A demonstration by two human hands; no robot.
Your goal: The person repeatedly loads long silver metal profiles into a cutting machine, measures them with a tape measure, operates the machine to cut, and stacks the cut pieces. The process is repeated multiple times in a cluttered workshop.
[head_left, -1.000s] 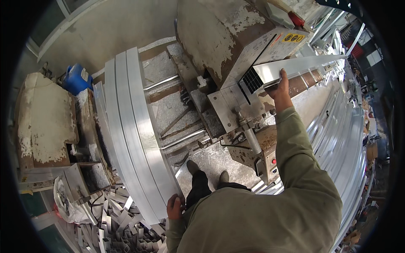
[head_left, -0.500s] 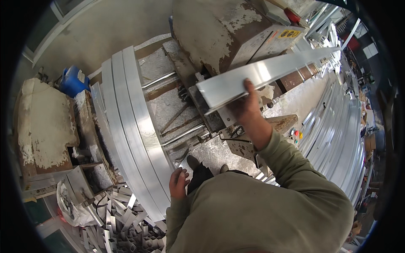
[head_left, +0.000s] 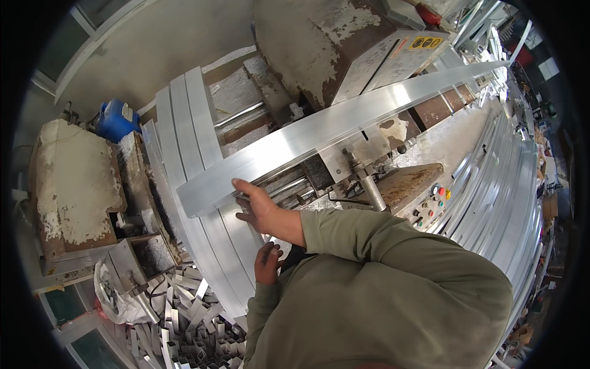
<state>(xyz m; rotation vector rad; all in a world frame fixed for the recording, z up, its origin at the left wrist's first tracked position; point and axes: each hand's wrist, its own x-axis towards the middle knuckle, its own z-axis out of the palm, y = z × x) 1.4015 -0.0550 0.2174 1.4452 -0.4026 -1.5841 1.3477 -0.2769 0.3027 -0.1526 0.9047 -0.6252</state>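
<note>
A long, wide aluminium profile (head_left: 276,147) lies slantwise across the machine, its near-left end over other aluminium bars (head_left: 195,154) laid side by side. My right hand (head_left: 261,209) grips the profile's near edge close to that end, thumb on top and fingers lower down at the side. My left hand (head_left: 268,263) hangs close to my body beside the bars, its fingers loosely bent and apart with nothing visible in them. The profile's far end runs off toward the upper right.
Worn machine housings stand at left (head_left: 74,184) and at the back (head_left: 301,49). A control panel (head_left: 430,206) with coloured buttons is at right, near stacked long bars (head_left: 491,184). Cut offcuts (head_left: 203,326) pile up at lower left. A blue canister (head_left: 117,120) sits behind the left housing.
My right hand has moved left with the profile, whose end now reaches over the bars at left. The control panel is now more exposed. My left hand has stayed nearly in place.
</note>
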